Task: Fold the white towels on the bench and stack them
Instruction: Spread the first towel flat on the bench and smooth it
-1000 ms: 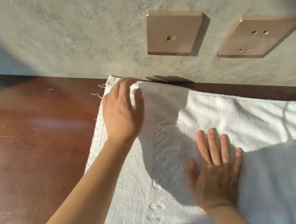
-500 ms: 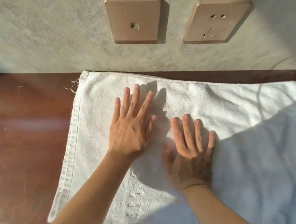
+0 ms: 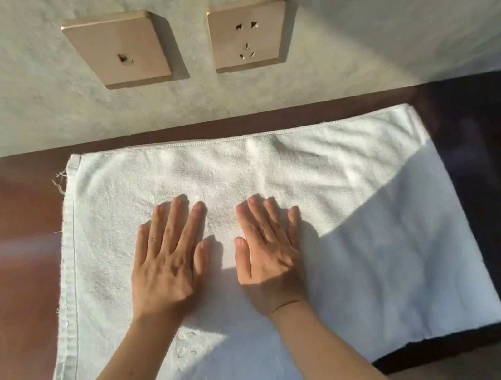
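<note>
A pale textured wall (image 3: 380, 21) rises behind a dark wooden surface (image 3: 7, 261), with two tan socket plates (image 3: 117, 51) side by side on the wall. A white towel (image 3: 365, 237) lies spread across the surface, its far edge by the wall. The left hand (image 3: 166, 268) and right hand (image 3: 269, 252) press flat on its middle, fingers straight, close together. This looks like smoothing; next likely comes folding one end over. Embossed lettering near the left forearm is unreadable.

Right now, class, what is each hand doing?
Left hand: open, fingers straight, flat on the white towel.
Right hand: open, flat on the towel, holding nothing.
</note>
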Demonstrator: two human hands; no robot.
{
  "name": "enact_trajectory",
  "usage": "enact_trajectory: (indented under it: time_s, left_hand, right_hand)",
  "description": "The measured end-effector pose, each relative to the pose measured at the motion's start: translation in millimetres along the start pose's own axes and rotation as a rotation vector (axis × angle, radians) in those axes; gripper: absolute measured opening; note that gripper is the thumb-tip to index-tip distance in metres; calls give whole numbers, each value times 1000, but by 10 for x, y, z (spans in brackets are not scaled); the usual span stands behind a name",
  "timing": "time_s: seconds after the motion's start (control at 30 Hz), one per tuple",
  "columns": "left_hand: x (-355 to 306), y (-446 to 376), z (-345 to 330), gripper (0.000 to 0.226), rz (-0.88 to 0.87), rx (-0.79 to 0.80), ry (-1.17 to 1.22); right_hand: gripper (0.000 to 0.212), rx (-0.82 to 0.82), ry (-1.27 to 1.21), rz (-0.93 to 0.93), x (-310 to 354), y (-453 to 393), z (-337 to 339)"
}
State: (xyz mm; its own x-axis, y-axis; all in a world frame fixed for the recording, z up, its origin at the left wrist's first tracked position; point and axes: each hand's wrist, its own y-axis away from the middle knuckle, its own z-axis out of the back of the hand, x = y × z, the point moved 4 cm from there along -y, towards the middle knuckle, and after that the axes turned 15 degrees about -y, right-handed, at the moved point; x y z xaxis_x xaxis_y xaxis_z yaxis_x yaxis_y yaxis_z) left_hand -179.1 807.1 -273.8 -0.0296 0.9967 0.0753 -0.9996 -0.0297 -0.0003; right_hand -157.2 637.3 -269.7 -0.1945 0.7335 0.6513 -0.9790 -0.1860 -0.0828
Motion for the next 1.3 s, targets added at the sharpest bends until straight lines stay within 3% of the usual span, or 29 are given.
enact_trajectory:
  time_s: [0.2, 0.3, 0.43, 0.63, 0.8, 0.97, 1.17, 1.3]
  left_hand:
    - [260, 402, 65, 60, 64, 121, -7]
    - [126, 379, 164, 64, 76, 57, 88]
    - [-586, -128, 274, 63, -27, 28, 140]
    - [-774, -390, 73, 69, 37, 86, 19]
    - [-761, -385, 39, 69, 35, 65, 7]
    - [-743, -404, 43, 70, 26, 50, 16]
    - [-739, -392, 28, 71, 13, 64, 21]
    - [-739, -412, 7, 72, 6, 51, 9]
  right_hand:
    - [51, 87, -422, -9, 191, 174, 73]
    - [52, 9, -211, 73, -71, 68, 285]
    - [53, -29, 61, -43, -400, -158, 448]
    - [52, -28, 36, -8, -440, -392, 435]
    - [56, 229, 126, 160, -361, -773, 237]
    - [60, 240, 252, 190, -577, -925, 292]
    - [64, 141, 341, 26, -1036, -1210, 622]
    - [68, 160, 332, -103, -1214, -1367, 754]
